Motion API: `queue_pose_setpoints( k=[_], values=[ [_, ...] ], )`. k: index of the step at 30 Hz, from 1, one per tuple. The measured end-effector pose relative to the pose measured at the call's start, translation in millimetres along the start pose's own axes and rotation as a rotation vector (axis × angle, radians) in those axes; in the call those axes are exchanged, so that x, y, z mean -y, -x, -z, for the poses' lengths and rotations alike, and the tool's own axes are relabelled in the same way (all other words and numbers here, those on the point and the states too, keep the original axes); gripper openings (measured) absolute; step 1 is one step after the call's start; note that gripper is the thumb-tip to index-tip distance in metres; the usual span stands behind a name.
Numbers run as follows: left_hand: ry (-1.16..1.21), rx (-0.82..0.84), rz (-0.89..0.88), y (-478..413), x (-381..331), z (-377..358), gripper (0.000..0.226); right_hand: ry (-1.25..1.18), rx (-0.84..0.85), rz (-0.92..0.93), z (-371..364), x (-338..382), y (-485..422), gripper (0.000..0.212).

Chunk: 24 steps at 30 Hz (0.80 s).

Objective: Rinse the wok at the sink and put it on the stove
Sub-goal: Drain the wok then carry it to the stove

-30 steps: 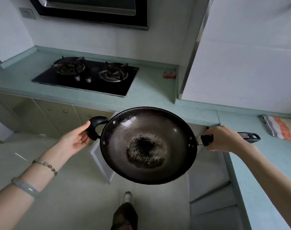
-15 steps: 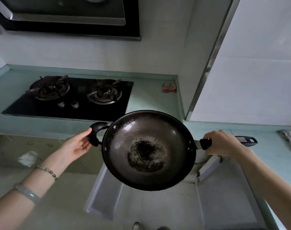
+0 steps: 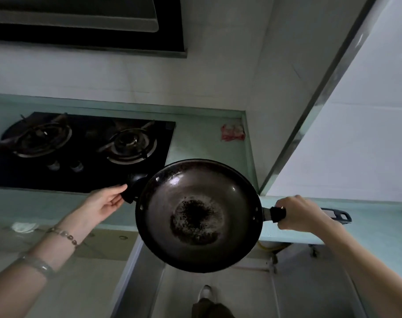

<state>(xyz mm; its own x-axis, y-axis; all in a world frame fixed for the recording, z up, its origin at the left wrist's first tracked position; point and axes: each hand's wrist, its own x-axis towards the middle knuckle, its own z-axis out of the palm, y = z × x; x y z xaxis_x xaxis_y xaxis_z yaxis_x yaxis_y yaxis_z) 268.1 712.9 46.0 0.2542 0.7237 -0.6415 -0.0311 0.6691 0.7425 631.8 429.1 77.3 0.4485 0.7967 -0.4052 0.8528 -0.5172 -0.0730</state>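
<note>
The pale green tabletop [image 3: 202, 143] runs behind and under both hands, and a dark range hood [image 3: 85, 21] hangs high above the left fingers [image 3: 117, 191]. Just beyond those fingers, set into the tabletop, lies the black glass stove [image 3: 90, 177], its two burners bare.

The wok [image 3: 199, 214] hangs in the air between the two sets of fingers. It is held roughly level, out past the front edge of the tabletop and to the right of the stove, not resting on anything. Its inside is dark, with a rough, blackened patch in the bottom.

The right hand [image 3: 298, 214] has its fingers [image 3: 289, 222] curled tightly round the long handle [image 3: 278, 214], whose looped end sticks out past the wrist. The left hand [image 3: 103, 204] lies palm up, with thumb and fingertips pinching the small loop handle [image 3: 133, 187] on the wok's opposite rim.

Well beyond the right fingers, in the back corner of the tabletop, sits a crumpled red and white packet [image 3: 232, 132]. On the left wrist, behind the fingers, are a beaded bracelet [image 3: 64, 235] and a pale bangle [image 3: 38, 266].
</note>
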Motion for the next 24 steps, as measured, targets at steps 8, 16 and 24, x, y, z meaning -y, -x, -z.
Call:
queue_pose_setpoints(
  k=[8, 16, 24],
  values=[
    [-0.051, -0.002, -0.071, -67, -31, -51, 0.014, -0.043, 0.009, -0.031, -5, -13, -44, 0.023],
    [-0.118, 0.057, -0.095, -151, -73, -104, 0.018, -0.212, 0.007, -0.128, -31, 10, -69, 0.013],
    [-0.259, 0.143, -0.061, -236, -116, -153, 0.020, -0.351, 0.002, -0.249, -24, 47, -107, 0.024]
  ],
)
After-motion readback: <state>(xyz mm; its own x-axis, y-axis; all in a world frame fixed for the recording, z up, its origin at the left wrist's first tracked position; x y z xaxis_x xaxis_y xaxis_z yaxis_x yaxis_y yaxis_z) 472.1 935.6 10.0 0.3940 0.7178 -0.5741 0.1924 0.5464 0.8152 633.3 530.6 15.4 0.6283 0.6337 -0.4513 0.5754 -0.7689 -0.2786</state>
